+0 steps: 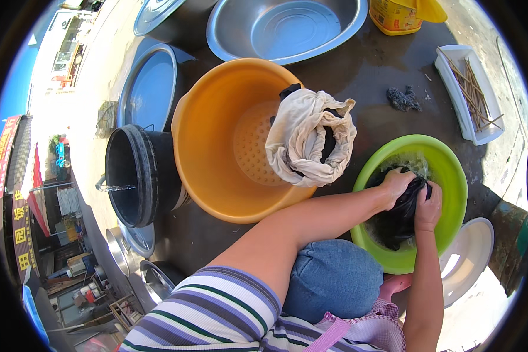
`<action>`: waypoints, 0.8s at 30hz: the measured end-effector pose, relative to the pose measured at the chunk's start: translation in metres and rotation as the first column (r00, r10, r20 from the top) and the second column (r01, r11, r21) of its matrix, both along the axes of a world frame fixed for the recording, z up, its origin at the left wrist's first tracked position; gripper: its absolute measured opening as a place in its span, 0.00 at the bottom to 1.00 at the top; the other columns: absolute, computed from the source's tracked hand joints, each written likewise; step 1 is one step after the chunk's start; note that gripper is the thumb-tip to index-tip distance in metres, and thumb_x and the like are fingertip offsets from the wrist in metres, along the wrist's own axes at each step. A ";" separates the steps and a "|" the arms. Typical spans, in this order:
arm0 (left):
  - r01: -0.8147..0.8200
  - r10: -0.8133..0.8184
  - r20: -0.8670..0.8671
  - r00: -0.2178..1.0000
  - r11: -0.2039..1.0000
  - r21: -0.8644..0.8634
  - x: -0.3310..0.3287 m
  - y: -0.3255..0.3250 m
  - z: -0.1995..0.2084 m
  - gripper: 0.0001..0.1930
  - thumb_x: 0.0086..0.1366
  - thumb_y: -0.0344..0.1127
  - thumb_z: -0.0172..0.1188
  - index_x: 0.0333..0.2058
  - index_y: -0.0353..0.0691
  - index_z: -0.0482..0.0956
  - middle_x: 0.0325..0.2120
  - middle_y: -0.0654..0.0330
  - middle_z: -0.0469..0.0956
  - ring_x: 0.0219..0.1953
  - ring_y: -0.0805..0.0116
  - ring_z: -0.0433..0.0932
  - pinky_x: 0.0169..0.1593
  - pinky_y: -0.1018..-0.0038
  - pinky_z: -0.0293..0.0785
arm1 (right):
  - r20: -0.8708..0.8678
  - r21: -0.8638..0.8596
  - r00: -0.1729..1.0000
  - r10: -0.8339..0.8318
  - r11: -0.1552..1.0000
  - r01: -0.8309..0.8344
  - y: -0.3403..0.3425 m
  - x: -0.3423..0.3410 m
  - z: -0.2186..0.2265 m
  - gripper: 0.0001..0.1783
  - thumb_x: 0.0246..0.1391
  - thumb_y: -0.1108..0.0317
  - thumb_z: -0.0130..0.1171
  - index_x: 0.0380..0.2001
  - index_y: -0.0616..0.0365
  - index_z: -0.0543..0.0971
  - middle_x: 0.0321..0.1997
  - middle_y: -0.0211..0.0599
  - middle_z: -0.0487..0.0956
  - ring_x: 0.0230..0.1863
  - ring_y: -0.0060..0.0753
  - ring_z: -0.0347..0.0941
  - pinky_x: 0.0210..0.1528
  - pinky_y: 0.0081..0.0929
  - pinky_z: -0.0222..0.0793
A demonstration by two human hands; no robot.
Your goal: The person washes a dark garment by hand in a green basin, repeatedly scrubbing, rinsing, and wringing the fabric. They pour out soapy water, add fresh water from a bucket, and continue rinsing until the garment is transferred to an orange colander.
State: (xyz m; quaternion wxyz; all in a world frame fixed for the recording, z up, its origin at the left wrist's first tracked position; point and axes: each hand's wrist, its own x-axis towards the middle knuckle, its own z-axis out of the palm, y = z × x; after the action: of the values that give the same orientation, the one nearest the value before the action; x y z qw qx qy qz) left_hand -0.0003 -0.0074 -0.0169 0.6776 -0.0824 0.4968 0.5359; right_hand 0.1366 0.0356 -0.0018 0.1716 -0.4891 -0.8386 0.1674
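Note:
Both my hands are down in a lime-green basin (456, 176) on the right, which holds water and a wet black cloth (400, 214). My left hand (396, 186) grips the upper part of the cloth, its fingers curled into the fabric. Close beside it on the right, my right hand (429, 206) is closed on another fold of the same cloth. Much of the cloth lies bunched in the water below my hands. To the left, a cream-coloured garment (311, 135) hangs over the rim of a big orange tub (211, 141), with some black fabric under it.
A black bucket (136, 176) stands left of the tub. Metal basins (287, 29) sit at the back. A white tray of thin sticks (472, 97), a dark scouring pad (403, 98) and a yellow container (396, 16) lie farther right. A pale basin (475, 246) is partly behind the green one.

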 end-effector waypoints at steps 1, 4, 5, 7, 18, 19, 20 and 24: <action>0.036 -0.032 -0.083 0.996 0.998 0.047 -0.005 -0.001 0.007 0.18 0.59 0.34 0.57 0.47 0.32 0.74 0.37 0.58 0.78 0.37 0.68 0.77 0.45 0.71 0.72 | 0.054 -0.031 0.999 0.007 1.000 -0.005 0.006 0.009 -0.009 0.13 0.52 0.69 0.57 0.41 0.60 0.76 0.41 0.46 0.75 0.44 0.53 0.72 0.48 0.40 0.69; 0.033 -0.049 -0.359 0.932 0.998 -0.049 -0.014 0.004 -0.012 0.25 0.59 0.36 0.58 0.54 0.32 0.69 0.47 0.52 0.75 0.49 0.62 0.73 0.55 0.68 0.66 | 0.010 -0.016 0.987 0.162 0.987 -0.162 0.006 0.015 -0.021 0.24 0.51 0.65 0.62 0.52 0.58 0.72 0.44 0.50 0.74 0.48 0.58 0.69 0.53 0.46 0.66; 0.048 -0.072 -0.382 0.921 0.996 -0.074 -0.021 0.004 -0.004 0.29 0.59 0.38 0.59 0.57 0.32 0.66 0.53 0.49 0.72 0.55 0.59 0.70 0.59 0.67 0.63 | 0.006 -0.011 0.986 0.168 0.986 -0.168 -0.007 0.013 -0.018 0.28 0.50 0.64 0.63 0.55 0.57 0.70 0.45 0.50 0.74 0.49 0.58 0.69 0.54 0.46 0.65; 0.098 -0.133 -0.360 0.923 0.989 -0.115 -0.027 -0.001 -0.014 0.31 0.60 0.38 0.60 0.60 0.32 0.64 0.56 0.47 0.70 0.58 0.57 0.69 0.61 0.66 0.62 | 0.111 -0.149 0.972 0.209 0.970 -0.192 -0.017 0.026 -0.022 0.36 0.48 0.62 0.65 0.60 0.55 0.65 0.48 0.52 0.74 0.51 0.59 0.69 0.56 0.47 0.65; -0.009 -0.025 0.438 0.899 0.997 0.077 -0.035 0.010 -0.006 0.21 0.67 0.53 0.54 0.46 0.43 0.77 0.40 0.55 0.79 0.40 0.63 0.80 0.46 0.66 0.76 | -0.258 -0.176 0.964 0.068 0.978 -0.116 -0.027 -0.042 0.046 0.22 0.41 0.67 0.65 0.42 0.64 0.75 0.49 0.52 0.74 0.48 0.56 0.72 0.50 0.40 0.70; 0.002 -0.251 0.695 0.674 0.941 0.337 -0.054 -0.008 -0.050 0.24 0.67 0.58 0.51 0.44 0.42 0.78 0.34 0.56 0.81 0.33 0.63 0.81 0.41 0.66 0.79 | -0.297 -0.174 0.940 0.167 0.959 -0.225 -0.048 -0.062 0.072 0.21 0.42 0.65 0.66 0.39 0.63 0.74 0.46 0.50 0.74 0.45 0.54 0.73 0.46 0.40 0.72; 0.065 -0.165 0.523 0.836 0.977 0.204 -0.051 0.001 -0.013 0.25 0.67 0.58 0.51 0.44 0.41 0.78 0.35 0.59 0.81 0.34 0.64 0.81 0.42 0.68 0.78 | -0.307 -0.170 0.922 0.235 0.940 -0.296 -0.063 -0.068 0.086 0.20 0.42 0.63 0.67 0.36 0.61 0.74 0.44 0.48 0.74 0.42 0.53 0.74 0.42 0.39 0.73; -0.106 -0.050 0.607 0.793 0.970 0.218 -0.030 -0.013 -0.010 0.18 0.69 0.48 0.48 0.42 0.40 0.78 0.33 0.57 0.81 0.34 0.61 0.80 0.43 0.68 0.78 | -0.236 -0.166 0.964 0.123 0.972 -0.165 -0.058 -0.072 0.065 0.17 0.48 0.59 0.67 0.28 0.58 0.71 0.31 0.41 0.74 0.29 0.48 0.73 0.31 0.39 0.70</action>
State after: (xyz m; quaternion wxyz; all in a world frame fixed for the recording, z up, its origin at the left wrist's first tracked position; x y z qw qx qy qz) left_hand -0.0300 -0.0202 -0.0269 0.7979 -0.1748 0.1830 0.5471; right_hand 0.0649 -0.0220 0.0629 0.2063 -0.4185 -0.8283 0.3103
